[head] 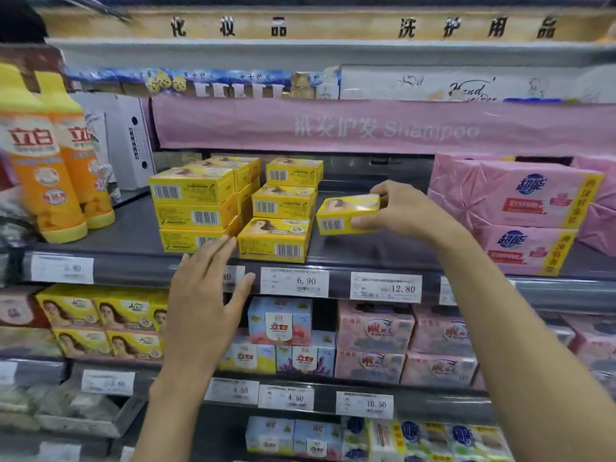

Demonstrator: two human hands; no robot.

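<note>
A shop aisle for toiletries: tiered metal shelves (133,261) carry stacked soap boxes (193,205), printed price tags (295,281) line the shelf edges, and a pink "Shampoo" banner (383,126) hangs above.

Glossy cardboard soap box (346,215); shiny plastic wrap on pink packs (520,195); smooth matt metal shelf (133,228).

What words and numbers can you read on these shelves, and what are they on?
"化妆品", "洗护用品": top sign
"洗发护发 Shampoo": pink banner
"立白": orange bottles
"超能": pink packs
"6.90", "12.80": upper tags
"4.50", "10.50": lower tags
Yellow box in the right hand: print too small to read.
Tags further left: too blurred to read.
</note>
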